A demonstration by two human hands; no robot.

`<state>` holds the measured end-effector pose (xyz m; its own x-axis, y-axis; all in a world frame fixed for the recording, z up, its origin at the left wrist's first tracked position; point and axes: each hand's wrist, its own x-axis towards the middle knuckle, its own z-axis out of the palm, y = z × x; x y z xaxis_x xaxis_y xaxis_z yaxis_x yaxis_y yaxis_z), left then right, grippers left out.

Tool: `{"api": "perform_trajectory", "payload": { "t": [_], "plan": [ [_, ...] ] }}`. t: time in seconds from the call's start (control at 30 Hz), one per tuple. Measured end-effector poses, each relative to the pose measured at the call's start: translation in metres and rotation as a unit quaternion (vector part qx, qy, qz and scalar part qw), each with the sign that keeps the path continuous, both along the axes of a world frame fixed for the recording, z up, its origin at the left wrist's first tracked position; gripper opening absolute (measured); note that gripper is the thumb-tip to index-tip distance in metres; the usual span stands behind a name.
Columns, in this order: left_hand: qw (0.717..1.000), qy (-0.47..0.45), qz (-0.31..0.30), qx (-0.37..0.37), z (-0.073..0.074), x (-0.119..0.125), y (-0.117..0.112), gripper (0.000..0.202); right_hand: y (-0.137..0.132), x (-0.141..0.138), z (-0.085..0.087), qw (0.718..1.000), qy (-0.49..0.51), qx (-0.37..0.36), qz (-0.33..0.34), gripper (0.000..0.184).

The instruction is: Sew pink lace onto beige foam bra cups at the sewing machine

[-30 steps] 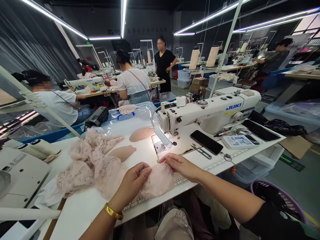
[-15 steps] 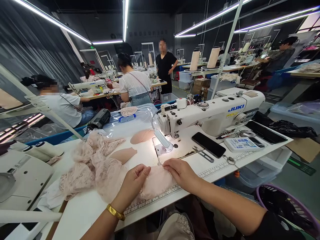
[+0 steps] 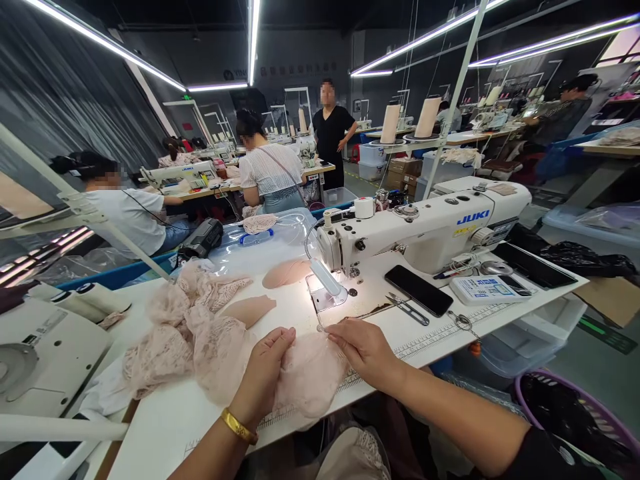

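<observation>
Between my hands, a piece of sheer pale pink fabric hangs over the front of the white sewing table. My left hand pinches its left edge, thumb on top. My right hand is closed on the upper right corner, close to a small shiny spot I cannot make out. Just beyond is the lit needle area of a white JUKI sewing machine. Left of my left hand lies a heap of pale pink lace, with a tan cup-shaped piece beside it and another cup piece behind.
A black phone and thread snips lie right of the needle. Along the front edge runs a printed ruler. A clear plastic bin stands behind the table. Several co-workers are further back, one person standing.
My left hand has turned more upright and shifted slightly. The sheer fabric now spreads out and droops further over the front edge, covering more of the ruler. My right hand has hardly moved.
</observation>
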<state>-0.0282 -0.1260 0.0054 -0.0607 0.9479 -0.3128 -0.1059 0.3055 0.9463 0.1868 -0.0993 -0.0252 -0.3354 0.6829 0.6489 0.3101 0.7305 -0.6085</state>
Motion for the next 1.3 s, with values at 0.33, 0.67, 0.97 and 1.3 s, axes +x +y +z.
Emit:
{"api": "perform_trajectory", "payload": {
  "t": [0.33, 0.67, 0.97, 1.3],
  "plan": [
    [0.998, 0.069, 0.011, 0.004, -0.009, -0.022, 0.001, 0.052, -0.013, 0.001, 0.027, 0.978, 0.040, 0.202, 0.023, 0.045],
    [0.842, 0.510, -0.121, 0.129, 0.026, -0.058, 0.040, 0.040, -0.005, -0.009, 0.026, 0.918, 0.113, -0.351, 0.146, 0.021],
    [0.733, 0.645, -0.106, 0.187, 0.015, -0.043, 0.163, 0.035, 0.054, -0.010, -0.027, 0.906, 0.114, -0.396, 0.097, 0.016],
    [0.747, 0.636, -0.019, 0.193, 0.064, -0.035, 0.145, 0.031, 0.059, -0.003, -0.012, 0.864, 0.176, -0.450, 0.145, 0.028]
  ]
}}
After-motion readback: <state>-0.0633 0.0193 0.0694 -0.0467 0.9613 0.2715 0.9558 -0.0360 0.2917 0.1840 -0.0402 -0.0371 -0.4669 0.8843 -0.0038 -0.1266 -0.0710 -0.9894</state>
